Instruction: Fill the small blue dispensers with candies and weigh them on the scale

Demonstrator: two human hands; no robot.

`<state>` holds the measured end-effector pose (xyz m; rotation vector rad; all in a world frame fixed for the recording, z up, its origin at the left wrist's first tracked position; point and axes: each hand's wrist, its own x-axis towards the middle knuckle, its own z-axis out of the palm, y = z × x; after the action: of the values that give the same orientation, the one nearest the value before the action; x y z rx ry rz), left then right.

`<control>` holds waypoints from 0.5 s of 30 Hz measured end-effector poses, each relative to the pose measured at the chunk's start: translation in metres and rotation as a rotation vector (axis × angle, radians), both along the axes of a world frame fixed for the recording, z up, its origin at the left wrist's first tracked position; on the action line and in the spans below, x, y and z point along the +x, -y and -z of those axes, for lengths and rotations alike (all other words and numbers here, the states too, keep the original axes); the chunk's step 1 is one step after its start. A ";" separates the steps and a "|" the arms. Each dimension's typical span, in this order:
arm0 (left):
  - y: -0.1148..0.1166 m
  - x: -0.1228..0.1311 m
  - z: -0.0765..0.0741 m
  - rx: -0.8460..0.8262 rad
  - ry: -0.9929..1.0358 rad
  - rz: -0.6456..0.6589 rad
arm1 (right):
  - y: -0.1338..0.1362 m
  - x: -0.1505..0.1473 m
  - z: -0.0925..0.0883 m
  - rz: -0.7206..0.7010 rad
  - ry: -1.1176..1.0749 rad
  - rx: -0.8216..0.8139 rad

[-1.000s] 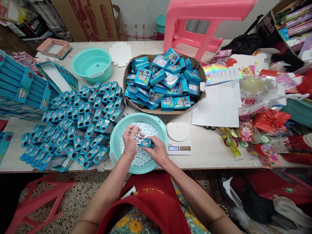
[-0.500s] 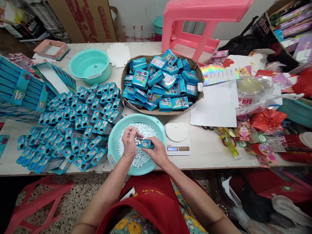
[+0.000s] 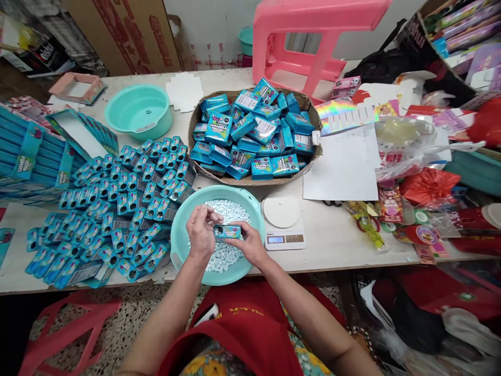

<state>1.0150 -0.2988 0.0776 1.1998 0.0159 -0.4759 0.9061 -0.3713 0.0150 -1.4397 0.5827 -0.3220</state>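
Observation:
My right hand (image 3: 252,244) grips a small blue candy box (image 3: 230,232), lettered "Caramelo Macizo", between thumb and fingers. Its narrow printed side faces up, and a dark round hole shows near the left end. Close against that end is my left hand (image 3: 200,234), palm turned up and fingers curled in; whatever lies inside them is hidden. Both hands are above a turquoise basin (image 3: 178,219) holding many small white candies (image 3: 225,258).
Many blue boxes with round holes (image 3: 129,201) stand in rows left of the basin. Behind it, a cardboard tray (image 3: 254,181) is heaped with blue boxes. A white scale (image 3: 284,222) sits right of the basin. Further back are another turquoise basin (image 3: 139,109) and a pink stool (image 3: 309,52).
The box has turned more level and moved slightly left, its holed end now showing. My left hand has shifted a little left and rolled palm up. White candies seen by its fingers no longer show there.

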 end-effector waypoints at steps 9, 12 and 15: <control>0.001 -0.015 0.010 0.101 0.215 0.047 | 0.007 -0.003 0.007 0.046 -0.002 -0.012; 0.003 -0.016 0.017 0.108 0.200 -0.006 | 0.009 -0.001 0.001 0.054 -0.008 -0.105; 0.007 -0.018 0.016 0.072 0.183 0.010 | 0.011 0.001 -0.003 0.075 -0.015 -0.121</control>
<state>0.9966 -0.3062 0.0612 1.3114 -0.1305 -0.3748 0.9074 -0.3825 0.0180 -1.5405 0.6394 -0.4114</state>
